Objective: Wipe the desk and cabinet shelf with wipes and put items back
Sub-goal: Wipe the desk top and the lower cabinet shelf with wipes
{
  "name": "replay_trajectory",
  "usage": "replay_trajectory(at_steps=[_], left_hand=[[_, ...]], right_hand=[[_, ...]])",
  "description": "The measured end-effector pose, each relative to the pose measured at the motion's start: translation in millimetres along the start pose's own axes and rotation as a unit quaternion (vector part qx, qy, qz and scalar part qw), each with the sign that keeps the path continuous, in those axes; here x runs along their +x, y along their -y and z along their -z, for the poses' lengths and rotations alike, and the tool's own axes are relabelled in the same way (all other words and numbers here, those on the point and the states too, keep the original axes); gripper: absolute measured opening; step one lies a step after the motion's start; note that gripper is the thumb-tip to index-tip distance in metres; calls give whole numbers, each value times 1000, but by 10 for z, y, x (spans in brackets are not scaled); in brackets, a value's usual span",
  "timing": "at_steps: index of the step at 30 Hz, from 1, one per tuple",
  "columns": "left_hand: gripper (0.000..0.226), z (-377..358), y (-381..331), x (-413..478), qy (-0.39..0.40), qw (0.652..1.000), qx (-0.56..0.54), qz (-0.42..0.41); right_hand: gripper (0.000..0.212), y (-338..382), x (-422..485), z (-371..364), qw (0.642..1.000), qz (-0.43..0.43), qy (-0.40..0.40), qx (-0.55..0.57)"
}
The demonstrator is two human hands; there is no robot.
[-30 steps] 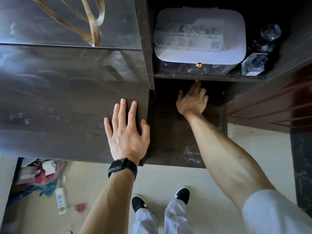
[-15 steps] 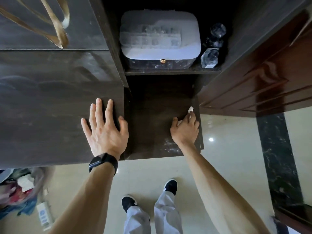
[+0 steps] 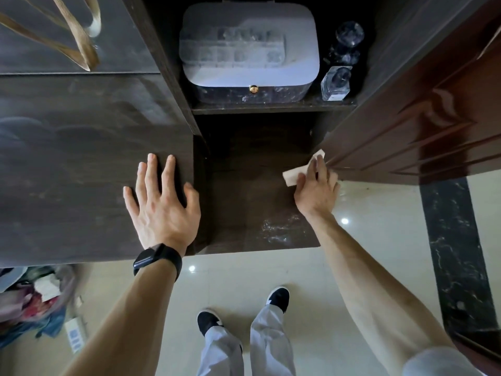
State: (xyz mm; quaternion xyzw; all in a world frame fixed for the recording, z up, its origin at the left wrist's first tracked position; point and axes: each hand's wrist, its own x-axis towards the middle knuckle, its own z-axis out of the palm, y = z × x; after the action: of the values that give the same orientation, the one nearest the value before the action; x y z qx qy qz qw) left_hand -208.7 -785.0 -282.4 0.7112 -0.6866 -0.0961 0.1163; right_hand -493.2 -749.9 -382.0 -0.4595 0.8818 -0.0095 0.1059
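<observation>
- Two dark wooden areas make up the job: the desk surface across the left half of the frame, and the lower cabinet shelf at centre, a step below it.
- Wiping that cabinet shelf looks to be the step in hand. Putting items back seems to come later.
- Above it, at upper centre of the frame, a higher shelf carries a pale lidded box. Glass bottles stand just beside the box on its right, and both look dusty.
- Left hand, with a dark watch at the wrist, lies flat on the surface at its right edge. Its fingers are spread and released, holding nothing, and it seems to serve as a brace.
- Right hand is at the shelf's right edge, just beside the reddish door. Its fingers lie fairly straight over the wipe and press it down rather than clench it.
- Wipe, a pale folded sheet, touches the shelf at centre right, its ends showing past the fingers.
- Whitish smears sit on the shelf near its front edge, below the wipe. The next move probably calls for a firm, flat stroke toward that patch, with even pressure so the wipe does not bunch.
</observation>
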Motion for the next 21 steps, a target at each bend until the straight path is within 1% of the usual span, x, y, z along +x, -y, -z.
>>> replay_trajectory(at_steps=[3, 6, 8, 10, 14, 18, 21], left_hand=[[58, -8, -1, -16, -3, 1000, 5, 2], [57, -10, -10, 3, -8, 1000, 7, 4], [58, -8, -16, 4, -10, 1000, 9, 4], [58, -11, -20, 0, -13, 1000, 5, 3], [57, -4, -27, -4, -15, 1000, 1, 3], [57, 11, -31, -4, -11, 1000, 1, 5], [57, 9, -26, 4, -9, 1000, 1, 8]], right_hand=[[55, 45, 112, -7, 1000, 6, 0, -26], [55, 106, 84, -44, 1000, -10, -4, -21], [55, 111, 101, -16, 1000, -6, 5, -21], [54, 66, 114, 35, 999, 11, 20, -29], [51, -80, -17, 91, 993, 92, 36, -68], [51, -152, -144, 88, 992, 97, 45, -68], [55, -195, -73, 67, 991, 88, 60, -74]])
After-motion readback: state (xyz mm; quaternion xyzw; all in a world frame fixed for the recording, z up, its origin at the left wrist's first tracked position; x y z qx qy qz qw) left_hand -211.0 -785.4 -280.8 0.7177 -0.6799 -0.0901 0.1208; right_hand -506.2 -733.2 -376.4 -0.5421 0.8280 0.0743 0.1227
